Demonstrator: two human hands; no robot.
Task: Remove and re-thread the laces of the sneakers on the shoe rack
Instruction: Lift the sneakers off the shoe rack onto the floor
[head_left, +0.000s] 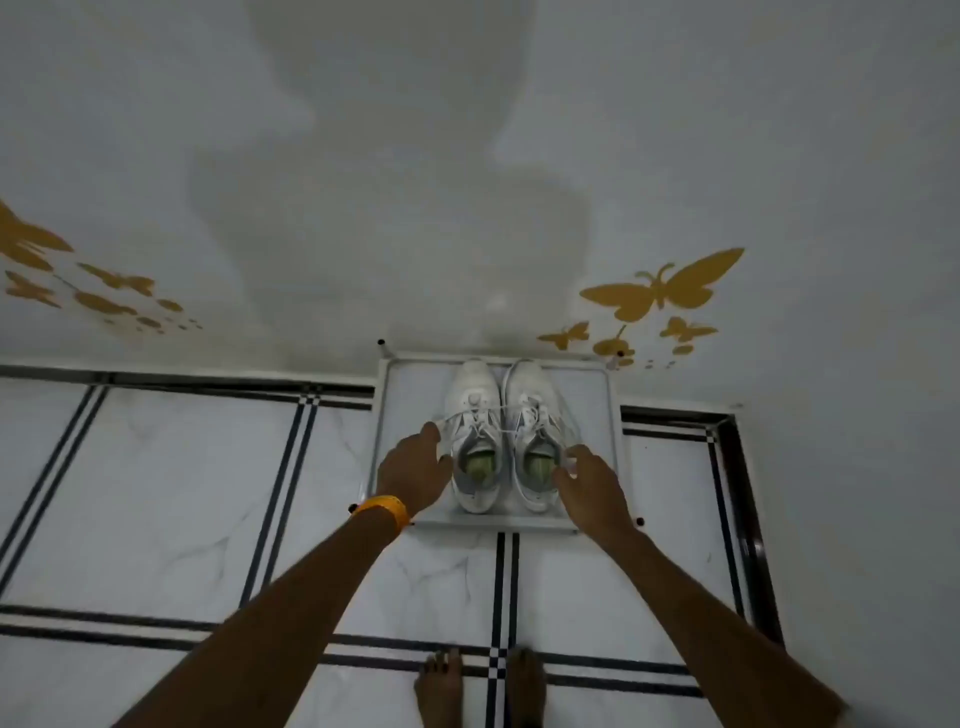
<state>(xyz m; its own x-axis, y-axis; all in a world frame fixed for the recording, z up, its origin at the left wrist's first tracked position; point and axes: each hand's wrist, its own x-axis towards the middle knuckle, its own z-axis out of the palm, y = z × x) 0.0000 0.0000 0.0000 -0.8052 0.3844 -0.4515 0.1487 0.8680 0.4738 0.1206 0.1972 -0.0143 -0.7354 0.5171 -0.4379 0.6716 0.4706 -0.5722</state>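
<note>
Two white sneakers stand side by side on top of a white shoe rack (597, 395), toes toward the wall. The left sneaker (470, 395) and the right sneaker (535, 389) both show greenish insoles. A thin white lace (501, 410) stretches across both shoes. My left hand (413, 467), with an orange band at the wrist, pinches the lace's left end beside the left sneaker. My right hand (589, 480) pinches the other end at the right sneaker's collar.
The rack stands against a white wall with yellow butterfly stickers (660, 288). The floor (156, 493) is white marble tile with black stripe lines. My bare feet (480, 686) stand on it in front of the rack.
</note>
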